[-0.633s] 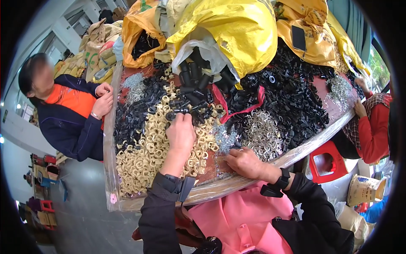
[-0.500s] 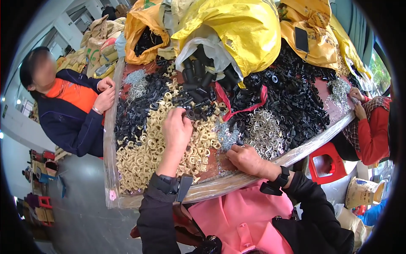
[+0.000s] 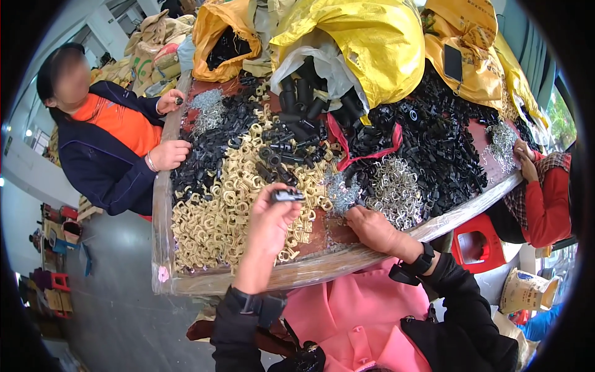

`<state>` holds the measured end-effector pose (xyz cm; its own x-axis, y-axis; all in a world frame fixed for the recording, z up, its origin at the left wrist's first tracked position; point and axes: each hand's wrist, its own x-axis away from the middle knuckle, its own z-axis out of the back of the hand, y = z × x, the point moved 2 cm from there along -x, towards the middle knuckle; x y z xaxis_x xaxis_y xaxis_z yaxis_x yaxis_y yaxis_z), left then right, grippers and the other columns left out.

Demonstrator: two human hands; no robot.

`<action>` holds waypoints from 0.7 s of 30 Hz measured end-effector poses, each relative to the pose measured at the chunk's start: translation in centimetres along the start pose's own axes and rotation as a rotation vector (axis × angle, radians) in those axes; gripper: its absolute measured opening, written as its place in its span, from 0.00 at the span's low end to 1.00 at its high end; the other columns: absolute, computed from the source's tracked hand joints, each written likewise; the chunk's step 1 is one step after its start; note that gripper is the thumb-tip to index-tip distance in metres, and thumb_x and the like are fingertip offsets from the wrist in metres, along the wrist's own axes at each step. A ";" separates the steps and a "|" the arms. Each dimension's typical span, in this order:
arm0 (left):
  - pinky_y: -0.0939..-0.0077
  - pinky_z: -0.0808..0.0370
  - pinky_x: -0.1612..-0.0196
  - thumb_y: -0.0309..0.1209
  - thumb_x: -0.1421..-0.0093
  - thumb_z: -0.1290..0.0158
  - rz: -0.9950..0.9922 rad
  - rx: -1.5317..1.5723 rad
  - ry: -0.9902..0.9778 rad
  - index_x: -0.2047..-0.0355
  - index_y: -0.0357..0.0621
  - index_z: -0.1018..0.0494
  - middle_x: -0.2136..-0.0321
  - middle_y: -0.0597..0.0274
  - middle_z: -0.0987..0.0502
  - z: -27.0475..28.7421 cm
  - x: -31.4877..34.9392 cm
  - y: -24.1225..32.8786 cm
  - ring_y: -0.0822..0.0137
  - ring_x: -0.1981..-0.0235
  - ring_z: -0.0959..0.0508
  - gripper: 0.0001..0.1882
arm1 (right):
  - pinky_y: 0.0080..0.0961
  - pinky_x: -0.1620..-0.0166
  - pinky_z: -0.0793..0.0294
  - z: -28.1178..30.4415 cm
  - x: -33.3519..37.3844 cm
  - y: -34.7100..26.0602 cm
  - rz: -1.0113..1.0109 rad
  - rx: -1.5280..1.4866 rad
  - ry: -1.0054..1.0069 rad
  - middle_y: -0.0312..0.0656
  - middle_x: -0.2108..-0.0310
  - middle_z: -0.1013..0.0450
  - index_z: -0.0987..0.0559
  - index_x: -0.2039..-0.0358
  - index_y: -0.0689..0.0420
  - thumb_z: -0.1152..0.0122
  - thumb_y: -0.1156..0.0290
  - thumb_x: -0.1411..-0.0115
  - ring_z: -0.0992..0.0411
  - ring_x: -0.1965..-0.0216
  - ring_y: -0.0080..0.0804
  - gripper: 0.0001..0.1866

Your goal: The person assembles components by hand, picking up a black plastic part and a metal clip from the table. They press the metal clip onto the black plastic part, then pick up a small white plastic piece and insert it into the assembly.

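My left hand (image 3: pixel 271 214) was raised over the counter (image 3: pixel 186 282), fingers pinched on a small black part (image 3: pixel 287 195). My right hand (image 3: pixel 372 226) lay low at the near edge, fingertips down in a heap of small silvery pieces (image 3: pixel 339 192); I could not tell whether it had closed on any. Under the left hand spread the cream rings (image 3: pixel 217 214), and beyond them the black parts (image 3: pixel 434 142), a pile of metal clips (image 3: pixel 396 192) and yellow sacks (image 3: pixel 353 43). A person in an orange top (image 3: pixel 118 124) worked at the left side. I judged the sorting far from done: every heap was large, with one piece in hand.
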<state>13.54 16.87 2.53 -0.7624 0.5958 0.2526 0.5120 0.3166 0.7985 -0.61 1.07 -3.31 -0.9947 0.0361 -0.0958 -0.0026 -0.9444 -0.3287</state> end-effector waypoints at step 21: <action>0.84 0.31 0.75 0.27 0.50 0.45 0.110 -0.296 -0.263 0.66 0.39 0.32 0.77 0.65 0.29 -3.0 4.2 -9.9 0.76 0.78 0.29 0.12 | 0.09 0.74 0.39 1.8 2.3 -1.6 -0.244 -1.370 0.089 0.31 0.74 0.35 0.36 0.64 0.59 0.55 0.74 0.41 0.38 0.75 0.12 0.05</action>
<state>4.04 14.03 -2.71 -0.5628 0.7947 0.2276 0.4197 0.0374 0.9069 -3.11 2.10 -1.29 -0.9737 0.2210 0.0545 -0.0202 0.1547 -0.9878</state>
